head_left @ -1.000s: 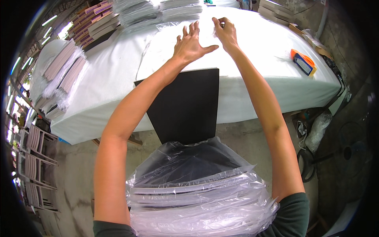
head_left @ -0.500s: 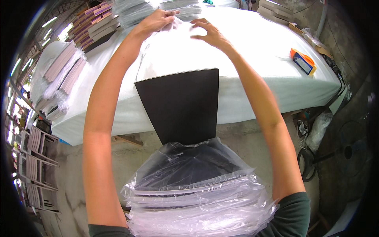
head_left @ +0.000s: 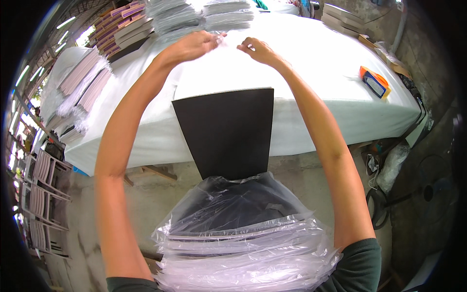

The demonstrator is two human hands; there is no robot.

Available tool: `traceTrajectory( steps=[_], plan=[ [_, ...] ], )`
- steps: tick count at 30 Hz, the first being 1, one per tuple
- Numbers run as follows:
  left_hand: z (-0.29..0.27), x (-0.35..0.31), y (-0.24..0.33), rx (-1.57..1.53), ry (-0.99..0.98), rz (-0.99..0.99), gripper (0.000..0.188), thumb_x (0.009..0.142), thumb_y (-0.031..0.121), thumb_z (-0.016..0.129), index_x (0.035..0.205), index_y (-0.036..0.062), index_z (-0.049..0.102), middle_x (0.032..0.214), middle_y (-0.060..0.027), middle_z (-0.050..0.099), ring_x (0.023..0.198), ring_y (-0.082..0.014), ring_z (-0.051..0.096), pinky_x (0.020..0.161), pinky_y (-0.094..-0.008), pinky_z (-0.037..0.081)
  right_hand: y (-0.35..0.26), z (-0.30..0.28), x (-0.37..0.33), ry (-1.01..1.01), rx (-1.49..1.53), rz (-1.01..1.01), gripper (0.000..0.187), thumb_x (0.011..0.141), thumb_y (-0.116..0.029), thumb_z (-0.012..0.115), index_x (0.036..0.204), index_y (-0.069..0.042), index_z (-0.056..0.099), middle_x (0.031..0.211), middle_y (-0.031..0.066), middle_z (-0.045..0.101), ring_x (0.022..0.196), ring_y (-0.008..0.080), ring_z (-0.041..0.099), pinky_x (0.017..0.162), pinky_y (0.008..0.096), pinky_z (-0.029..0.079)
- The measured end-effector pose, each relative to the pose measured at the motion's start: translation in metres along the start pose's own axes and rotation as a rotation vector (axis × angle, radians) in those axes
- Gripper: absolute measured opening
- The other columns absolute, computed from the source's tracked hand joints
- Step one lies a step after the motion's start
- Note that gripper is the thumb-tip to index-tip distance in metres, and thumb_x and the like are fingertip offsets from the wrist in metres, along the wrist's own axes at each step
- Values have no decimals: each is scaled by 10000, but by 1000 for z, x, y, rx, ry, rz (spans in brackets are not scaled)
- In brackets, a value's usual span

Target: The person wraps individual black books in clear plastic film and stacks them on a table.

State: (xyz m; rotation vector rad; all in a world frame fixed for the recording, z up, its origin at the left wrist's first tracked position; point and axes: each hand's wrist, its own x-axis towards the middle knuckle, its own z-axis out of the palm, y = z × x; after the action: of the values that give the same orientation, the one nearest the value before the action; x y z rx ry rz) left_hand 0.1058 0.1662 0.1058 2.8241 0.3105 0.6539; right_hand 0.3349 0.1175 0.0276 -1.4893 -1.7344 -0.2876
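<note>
Just now, I see the right hand [head_left: 260, 51] has curled its fingers, its hold unclear, while the left hand [head_left: 195, 46], nearly closed, pinches clear film [head_left: 220, 38] at upper centre, seemingly keeping it controlled.

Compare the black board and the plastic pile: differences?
The board is opaque and matte; the pile is partly see-through and shiny. The board is flat; the pile, crinkled. The board looks like one panel; the pile shows several layers. Both show dark areas.

Free tabletop [head_left: 326, 61] left of orange obstacle [head_left: 374, 82]
</note>
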Motion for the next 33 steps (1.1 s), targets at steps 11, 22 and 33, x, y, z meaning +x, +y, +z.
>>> traceTrajectory(
  steps=[11,22,33],
  plan=[
    [52,-166,214,-988,-852,104,325,937,149,410,1209,-9,493,940,-171,631,858,-198,622,746,-338,510,25,5,-37,-382,-128,19,411,869,-410,534,1032,-50,644,1054,168,618,1011,335,564,884,410,433],
    [55,-132,91,-1340,-325,-570,398,870,171,566,1198,-42,492,1116,-136,592,962,-162,600,826,-318,508,-213,-86,-160,-132,123,-963,175,732,-194,661,872,-94,632,959,50,633,890,198,606,938,396,392],
    [68,-134,112,-1445,-271,-539,376,914,161,500,1198,-81,450,1050,-115,583,884,-167,594,829,-313,499,-188,-70,-181,187,-170,-441,91,677,-105,664,748,-90,609,894,29,597,879,191,560,923,419,353]
  ],
)
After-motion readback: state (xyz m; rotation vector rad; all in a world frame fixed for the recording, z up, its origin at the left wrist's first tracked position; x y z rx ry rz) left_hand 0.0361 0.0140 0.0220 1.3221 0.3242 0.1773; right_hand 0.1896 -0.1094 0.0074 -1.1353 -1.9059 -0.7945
